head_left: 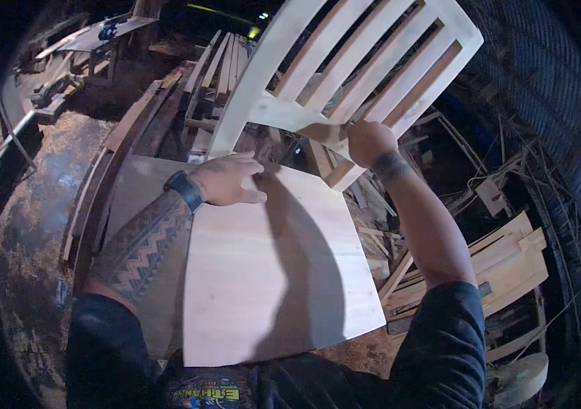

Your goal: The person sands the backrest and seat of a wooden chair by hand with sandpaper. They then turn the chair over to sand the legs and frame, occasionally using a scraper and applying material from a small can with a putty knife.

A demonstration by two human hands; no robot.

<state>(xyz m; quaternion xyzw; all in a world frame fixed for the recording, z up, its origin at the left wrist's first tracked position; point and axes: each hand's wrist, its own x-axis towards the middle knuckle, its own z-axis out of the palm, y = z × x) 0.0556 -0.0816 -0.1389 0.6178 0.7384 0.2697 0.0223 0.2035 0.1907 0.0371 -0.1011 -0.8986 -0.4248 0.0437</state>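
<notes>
A pale, unfinished wooden chair fills the middle of the view. Its broad flat seat (pixel 236 279) lies close to my body, and the slatted backrest (pixel 372 75) rises from the seat's far edge, leaning up to the right. My left hand (pixel 229 178) rests with fingers apart at the far left corner of the seat, beside the backrest's left post. Closed around the backrest's lower rail, near the right post, is my right hand (pixel 372 143); its fingertips are partly hidden. A dark shadow crosses the seat. The chair's legs are out of sight.
Long boards (pixel 117 150) run along the left of the chair. A stack of cut planks (pixel 488 266) lies at the right, near corrugated metal sheeting (pixel 549 116). Workbenches with tools (pixel 100 41) stand far left, above a sawdust-covered floor (pixel 52 198).
</notes>
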